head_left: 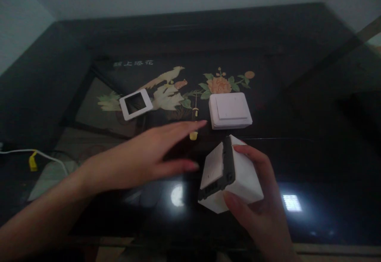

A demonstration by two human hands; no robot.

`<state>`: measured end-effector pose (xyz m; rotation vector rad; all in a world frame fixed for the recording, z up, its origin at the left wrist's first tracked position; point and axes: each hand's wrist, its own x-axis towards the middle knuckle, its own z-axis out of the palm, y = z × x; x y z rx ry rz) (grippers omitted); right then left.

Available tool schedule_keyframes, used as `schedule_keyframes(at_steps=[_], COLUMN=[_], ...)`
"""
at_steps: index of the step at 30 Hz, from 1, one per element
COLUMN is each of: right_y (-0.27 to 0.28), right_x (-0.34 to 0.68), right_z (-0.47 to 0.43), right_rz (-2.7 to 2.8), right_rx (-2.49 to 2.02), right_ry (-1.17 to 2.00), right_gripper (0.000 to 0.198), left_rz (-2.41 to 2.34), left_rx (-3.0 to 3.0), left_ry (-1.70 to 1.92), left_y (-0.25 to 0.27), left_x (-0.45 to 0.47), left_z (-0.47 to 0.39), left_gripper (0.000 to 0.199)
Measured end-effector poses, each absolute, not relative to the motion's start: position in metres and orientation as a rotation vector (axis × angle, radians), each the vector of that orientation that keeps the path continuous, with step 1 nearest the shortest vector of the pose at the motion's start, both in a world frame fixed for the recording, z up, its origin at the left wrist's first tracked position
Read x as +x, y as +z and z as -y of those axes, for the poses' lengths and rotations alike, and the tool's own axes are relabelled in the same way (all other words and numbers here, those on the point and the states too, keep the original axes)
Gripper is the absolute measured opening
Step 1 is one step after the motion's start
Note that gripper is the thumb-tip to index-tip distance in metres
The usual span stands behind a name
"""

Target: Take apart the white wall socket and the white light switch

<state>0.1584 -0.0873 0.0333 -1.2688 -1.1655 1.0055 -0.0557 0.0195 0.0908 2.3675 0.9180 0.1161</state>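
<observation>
My right hand (258, 198) grips a white wall switch box (247, 174) with a dark grey frame and a white rocker on its left-facing side. The box is tilted, with my thumb below and my fingers above. Just left of it, my left hand (160, 151) hovers with thumb and fingers apart, holding nothing. Beyond my hands a second, complete white wall switch (232, 109) lies rocker up. Farther left rests a square white switch cover frame (137, 104) with an open centre.
The dark glossy table (297, 143) carries an inlaid bird and flower picture (218, 84). A small screwdriver with a yellow end (193, 135) lies near the middle, partly behind my left hand. A white cable (44, 154) with a yellow tag (33, 162) runs along the left.
</observation>
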Motion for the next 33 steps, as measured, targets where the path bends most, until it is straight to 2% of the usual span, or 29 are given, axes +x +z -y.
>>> schedule_keyframes(at_steps=[2, 3, 5, 9, 14, 20, 28, 30, 33], right_y=[0.034, 0.034, 0.035, 0.036, 0.034, 0.032, 0.028, 0.028, 0.028], right_x=[0.156, 0.155, 0.154, 0.154, 0.156, 0.154, 0.154, 0.154, 0.155], right_z=[0.088, 0.089, 0.090, 0.091, 0.091, 0.088, 0.086, 0.086, 0.088], right_rz=[1.213, 1.228, 1.246, 1.236, 1.156, 1.181, 1.217, 1.157, 1.082], right_rx=[-1.235, -1.216, -1.169, -1.100, -1.132, -1.154, -1.317, -1.330, -1.364], right_ry=[0.946, 0.923, 0.889, 0.912, 1.028, 1.038, 1.056, 1.008, 0.883], right_gripper=[0.053, 0.054, 0.055, 0.060, 0.070, 0.066, 0.041, 0.037, 0.021], left_rz=[-0.786, -0.758, -0.737, -0.770, -0.887, -0.952, -1.013, -1.028, -1.050], left_rx=[2.247, 2.201, 2.125, 2.067, 2.335, 2.602, 2.741, 2.746, 2.734], left_ry=[0.089, 0.080, 0.137, 0.215, 0.234, 0.237, 0.083, 0.019, -0.062], left_y=[0.088, 0.085, 0.079, 0.079, 0.083, 0.075, 0.067, 0.064, 0.060], left_x=[-0.041, -0.036, -0.030, -0.028, -0.031, -0.035, -0.029, -0.028, -0.027], left_z=[0.000, 0.008, 0.017, 0.018, 0.013, 0.012, 0.020, 0.021, 0.022], left_gripper=[0.107, 0.118, 0.123, 0.118, 0.111, 0.107, 0.098, 0.099, 0.098])
